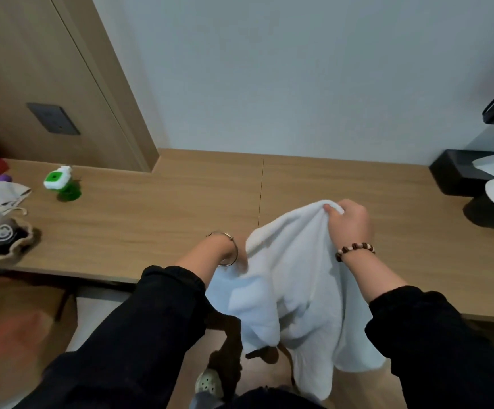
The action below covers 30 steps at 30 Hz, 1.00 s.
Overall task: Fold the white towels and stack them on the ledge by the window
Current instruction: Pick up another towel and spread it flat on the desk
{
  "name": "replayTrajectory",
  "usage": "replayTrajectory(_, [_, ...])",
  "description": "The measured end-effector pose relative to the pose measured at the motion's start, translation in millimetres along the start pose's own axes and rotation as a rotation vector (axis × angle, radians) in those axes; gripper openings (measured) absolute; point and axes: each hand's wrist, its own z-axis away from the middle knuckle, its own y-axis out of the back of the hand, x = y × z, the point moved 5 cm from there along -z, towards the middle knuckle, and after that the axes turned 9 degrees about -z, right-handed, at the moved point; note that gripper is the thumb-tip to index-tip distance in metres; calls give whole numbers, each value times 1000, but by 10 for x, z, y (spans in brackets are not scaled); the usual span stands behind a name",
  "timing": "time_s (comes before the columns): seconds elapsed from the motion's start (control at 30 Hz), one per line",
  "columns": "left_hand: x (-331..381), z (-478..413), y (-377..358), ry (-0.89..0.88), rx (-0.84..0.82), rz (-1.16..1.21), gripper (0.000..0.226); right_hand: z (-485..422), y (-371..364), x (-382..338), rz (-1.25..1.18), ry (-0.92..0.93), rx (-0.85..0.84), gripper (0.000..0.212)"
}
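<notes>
Wooden ledge ahead; my right hand pinches 1 soft, limp towel at its far edge (corners should grip best); left hand sits behind it, grip untellable.

The towel at lower centre is plain white. The ledge across the middle is light brown with fine wood grain. Both sleeves are black. The bracelet alternates dark brown and cream beads; the bangle is silver. At left, a bottle is green and white; the wall above is pale grey-blue.
</notes>
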Motion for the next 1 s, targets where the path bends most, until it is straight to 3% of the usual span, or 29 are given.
replayTrajectory(0.07, [-229, 40, -238, 65, -92, -12, 56, 18, 32, 21, -42, -29, 39, 40])
replayTrajectory(0.13, [-406, 103, -240, 85, 21, 142, 48, 9, 68, 1, -55, -35, 49, 33])
replayTrajectory(0.27, [-836, 311, 613, 165, 619, 310, 19, -64, 251, -280, -155, 50, 131, 20])
replayTrajectory(0.37, [-999, 702, 1372, 209, 1174, 271, 18, -134, 467, -681, -382, 248, 373, 19])
replayTrajectory(0.4, [-987, 794, 1524, 220, 1256, 198, 19, -221, 499, -817, -374, 296, 365, 21])
replayTrajectory(0.43, [-943, 799, 1632, 204, 1195, 50, 21, -359, 472, -919, -260, 316, 269, 25])
replayTrajectory(0.5, [-851, 652, 1645, 96, 825, -363, 23, -603, 288, -895, 93, 242, -77, 30])
replayTrajectory(0.53, [-875, 619, 1634, 75, 671, -488, 24, -666, 219, -811, 198, 201, -172, 31])
replayTrajectory(0.57, [-926, 624, 1675, 76, 622, -544, 25, -685, 180, -747, 240, 195, -181, 31])
replayTrajectory(0.67, [-1096, 647, 1877, 132, 679, -640, 23, -633, 83, -727, 207, 239, -25, 33])
replayTrajectory(0.87, [-1296, 565, 2193, 107, 733, -844, 26, -717, -14, -1021, 106, 267, 87, 32])
replayTrajectory(0.9, [-1353, 574, 2315, 115, 813, -857, 23, -757, -3, -1150, 75, 299, 133, 33])
replayTrajectory(1.0, [-1442, 639, 2679, 232, 1267, -756, 18, -987, -39, -1535, 42, 361, 248, 35])
